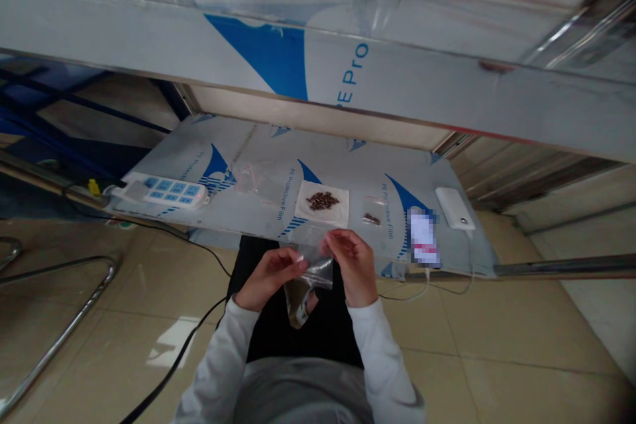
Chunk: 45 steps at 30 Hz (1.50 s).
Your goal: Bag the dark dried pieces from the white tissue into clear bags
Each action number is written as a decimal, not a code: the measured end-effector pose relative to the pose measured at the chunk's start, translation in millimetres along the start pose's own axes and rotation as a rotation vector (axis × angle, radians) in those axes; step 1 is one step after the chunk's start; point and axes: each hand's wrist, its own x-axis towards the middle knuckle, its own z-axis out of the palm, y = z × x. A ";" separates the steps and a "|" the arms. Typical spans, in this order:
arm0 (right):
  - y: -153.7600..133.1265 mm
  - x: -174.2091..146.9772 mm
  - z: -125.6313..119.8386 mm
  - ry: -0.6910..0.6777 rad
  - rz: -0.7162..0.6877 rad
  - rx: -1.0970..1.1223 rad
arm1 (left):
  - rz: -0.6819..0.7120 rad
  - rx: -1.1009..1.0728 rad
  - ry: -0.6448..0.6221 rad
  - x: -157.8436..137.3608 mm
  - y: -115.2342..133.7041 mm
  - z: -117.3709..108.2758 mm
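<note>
Between my hands, over my lap, is a clear plastic bag. My left hand pinches its left side between thumb and fingers. At its upper right, my right hand has thumb and fingertips closed on the bag. Just beyond the hands, a pile of small dark screws lies on a white square sheet on the table. To the right of that sheet is a small clear packet with a few similar dark pieces in it. More clear plastic bags lie flat at the left.
A white power strip with blue sockets sits on the table's left end. At the right lie a blurred-out phone and a white power bank with cables. A film-covered shelf crosses above the table.
</note>
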 end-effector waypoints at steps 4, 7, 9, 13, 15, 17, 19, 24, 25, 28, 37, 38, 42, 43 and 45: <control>2.6 6.0 -6.4 0.097 -0.004 -0.054 | -0.040 -0.050 0.013 0.4 -1.2 12.1; 7.7 -2.5 -10.1 0.097 -0.028 -0.111 | -0.013 -0.193 0.227 3.2 -1.5 25.6; 9.5 -12.8 -9.2 -0.027 -0.044 -0.134 | 0.002 -0.271 0.350 4.9 -2.2 33.2; 9.1 -26.2 -1.6 -0.144 -0.059 -0.143 | 0.007 -0.240 0.407 6.4 -7.0 41.2; 9.1 -25.3 0.7 -0.106 -0.095 -0.184 | 0.005 -0.143 0.406 6.2 -9.8 42.4; 9.1 -22.2 0.6 -0.079 -0.152 -0.276 | 0.057 0.033 0.510 4.8 -11.2 42.9; 7.7 -20.2 -0.8 -0.043 -0.231 -0.417 | 0.182 0.284 0.692 2.1 -10.3 43.3; -2.1 -23.3 -2.4 -0.086 -0.421 -0.686 | 0.382 0.738 0.561 -5.5 -0.6 44.0; -3.5 -23.9 -2.7 -0.107 -0.442 -0.703 | 0.388 0.765 0.511 -6.2 1.2 43.7; -3.4 -23.3 -5.1 -0.121 -0.476 -0.741 | 0.397 0.825 0.468 -6.5 3.3 40.7; -1.6 -18.7 -7.7 -0.141 -0.589 -1.009 | 0.461 1.183 0.509 -9.5 6.4 38.9; -3.6 -18.2 -7.0 -0.198 -0.590 -1.058 | 0.466 1.219 0.503 -10.1 8.2 40.4; -9.7 -11.3 -7.4 -0.373 -0.539 -1.135 | 0.509 1.307 0.433 -10.7 15.5 43.3; -10.5 -8.4 -8.5 -0.405 -0.534 -1.121 | 0.513 1.317 0.408 -10.5 16.9 42.9; -11.6 -2.1 -10.9 -0.472 -0.540 -1.059 | 0.515 1.328 0.359 -10.1 18.8 41.2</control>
